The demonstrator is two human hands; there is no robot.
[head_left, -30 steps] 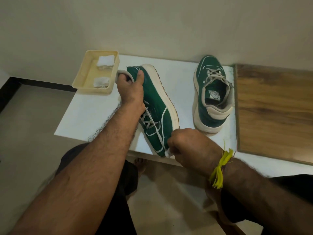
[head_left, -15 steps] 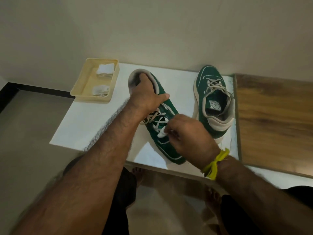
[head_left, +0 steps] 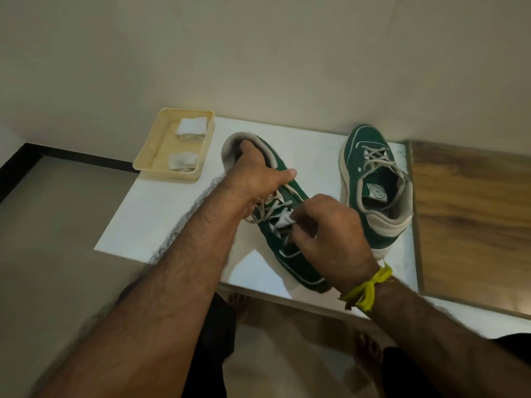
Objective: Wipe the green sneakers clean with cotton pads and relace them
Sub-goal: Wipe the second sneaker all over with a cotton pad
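Observation:
One green sneaker [head_left: 290,254] lies on the white table [head_left: 161,219], toe toward me. My left hand [head_left: 255,179] grips it at the grey collar, fingers inside the opening and thumb stretched over the tongue. My right hand [head_left: 327,234] pinches a white cotton pad [head_left: 284,221] against the laces and tongue of that shoe. The second green sneaker [head_left: 373,179] stands upright at the right, laced, toe pointing away.
A cream tray [head_left: 149,156] at the table's back left holds two white cotton pads [head_left: 191,127]. A wooden board [head_left: 471,214] adjoins the table on the right. A wall rises behind. My bare feet [head_left: 367,351] show on the floor below the table edge.
The held sneaker turned from its side to upper facing up. My right hand moved with the pad from the toe to the laces. My left hand shifted into the collar.

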